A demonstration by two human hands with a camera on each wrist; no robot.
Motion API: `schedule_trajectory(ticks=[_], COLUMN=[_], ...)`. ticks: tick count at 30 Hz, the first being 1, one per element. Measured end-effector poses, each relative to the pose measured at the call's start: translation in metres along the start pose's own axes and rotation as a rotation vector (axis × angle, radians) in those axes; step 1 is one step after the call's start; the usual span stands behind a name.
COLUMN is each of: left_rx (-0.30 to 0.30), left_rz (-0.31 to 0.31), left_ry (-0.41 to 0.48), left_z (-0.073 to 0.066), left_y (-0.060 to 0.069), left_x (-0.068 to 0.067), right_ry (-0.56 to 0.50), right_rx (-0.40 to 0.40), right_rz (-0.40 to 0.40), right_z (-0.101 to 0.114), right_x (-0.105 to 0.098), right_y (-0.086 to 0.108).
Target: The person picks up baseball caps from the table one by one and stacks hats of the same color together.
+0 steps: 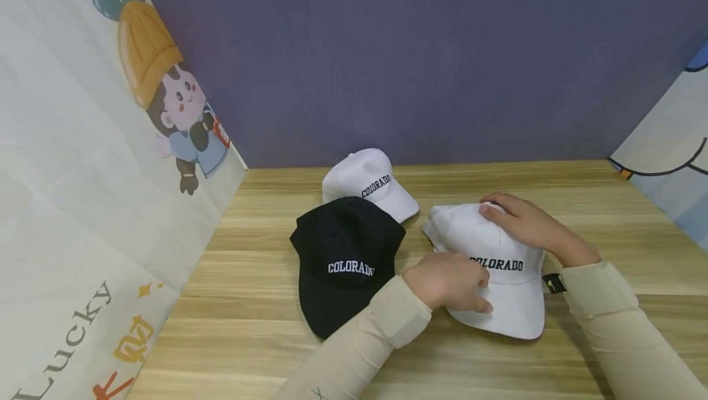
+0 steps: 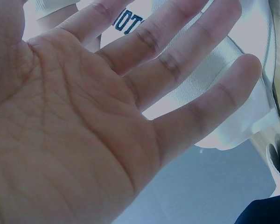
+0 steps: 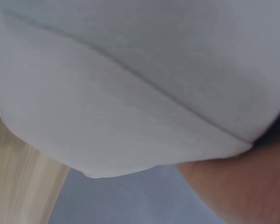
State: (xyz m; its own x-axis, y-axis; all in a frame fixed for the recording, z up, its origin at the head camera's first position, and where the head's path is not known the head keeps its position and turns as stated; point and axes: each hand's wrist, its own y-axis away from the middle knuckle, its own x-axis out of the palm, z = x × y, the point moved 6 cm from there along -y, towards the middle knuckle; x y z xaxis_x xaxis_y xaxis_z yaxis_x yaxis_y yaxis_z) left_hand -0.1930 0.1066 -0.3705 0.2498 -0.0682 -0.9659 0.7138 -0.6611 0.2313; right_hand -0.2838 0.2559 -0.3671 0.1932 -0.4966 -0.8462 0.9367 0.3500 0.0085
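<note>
A white cap [image 1: 500, 301] lettered COLORADO stands on the wooden table at right of centre, brim toward me. On top of its crown rests my right hand [image 1: 522, 222], thumb to the front and fingers reaching over the back. My left hand [image 1: 450, 280] is at the cap's front left, by the lettering and brim. Its fingers [image 2: 191, 116] are spread and nearly straight in the left wrist view; whether they touch the cap I cannot tell. White fabric [image 3: 107, 112] fills most of the right wrist view and hides the right fingers.
A black COLORADO cap [image 1: 348, 234] sits to the left, overlapping a second white cap [image 1: 356, 169] behind it. A dark blue-grey wall [image 1: 420, 62] rises at the table's far edge. Printed white sheets [image 1: 66, 142] line the sides. A small black tag [image 1: 554, 283] lies beside the right wrist.
</note>
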Motion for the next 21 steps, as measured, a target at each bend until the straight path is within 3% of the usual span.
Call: schedule_trajectory(ticks=[10, 21], left_rx=[0.002, -0.013], left_rz=[0.001, 0.005], left_ry=[-0.007, 0.013], left_z=[0.0, 0.003], left_y=[-0.004, -0.012], left_x=[0.002, 0.005], right_ry=[0.009, 0.02], right_rx=[0.007, 0.072], right_rz=[0.004, 0.05], right_z=[-0.007, -0.026], right_x=[0.005, 0.012], right_y=[-0.005, -0.012])
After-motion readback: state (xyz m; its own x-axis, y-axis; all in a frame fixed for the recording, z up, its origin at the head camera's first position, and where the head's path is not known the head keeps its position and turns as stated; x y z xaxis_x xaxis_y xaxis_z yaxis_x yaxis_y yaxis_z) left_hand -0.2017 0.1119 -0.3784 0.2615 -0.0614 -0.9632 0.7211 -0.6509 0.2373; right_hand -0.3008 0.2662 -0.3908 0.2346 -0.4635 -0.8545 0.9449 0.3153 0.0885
